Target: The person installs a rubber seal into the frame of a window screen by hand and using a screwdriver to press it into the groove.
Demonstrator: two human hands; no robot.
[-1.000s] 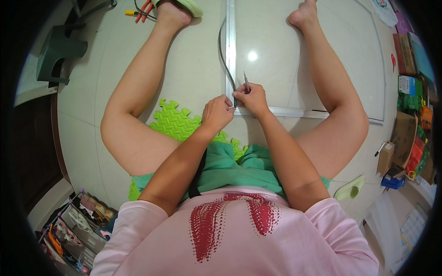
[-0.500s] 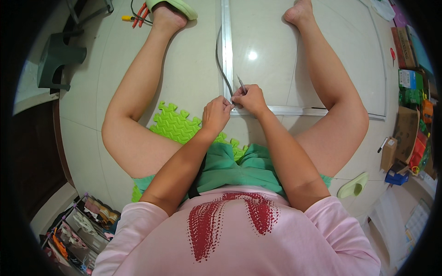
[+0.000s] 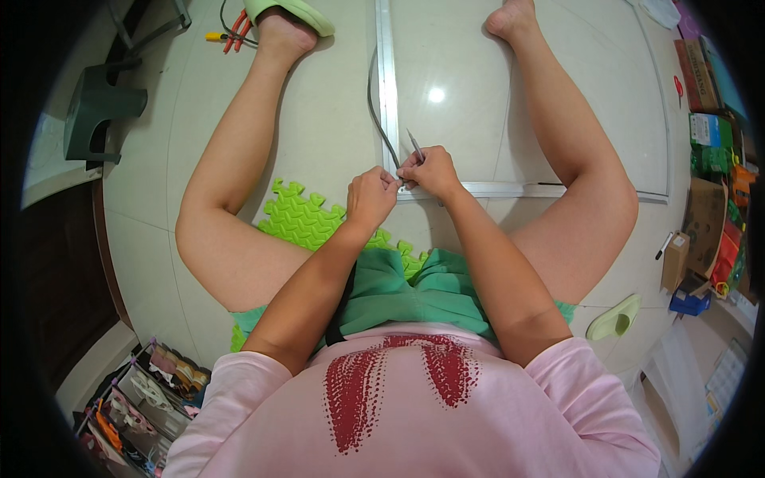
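My left hand (image 3: 371, 196) is closed, thumb and fingers pinched on the lower end of a dark rubber strip (image 3: 372, 103) at the corner of a silver metal frame (image 3: 498, 190). My right hand (image 3: 430, 171) is closed around a slender grey tool (image 3: 413, 140), pointed end up, with thumb and index finger at the same strip end. The strip runs up along the frame's left side, slightly bowed away from it. Beneath and left of my hands lies a bright green foam mat (image 3: 299, 215), partly hidden by my left arm.
Red-handled pliers (image 3: 239, 30) lie beside my left foot. A dark stool (image 3: 103, 111) stands left, a rack of small items (image 3: 143, 382) lower left. Along the right are boxes (image 3: 697, 223), red scissors (image 3: 678, 92), a marker (image 3: 663, 245) and a pale slipper (image 3: 613, 319).
Both hands have shifted slightly left with the frame's corner and strip end in view, and the tool is tilted more to the left. Much of the floor scene shifts slightly too.
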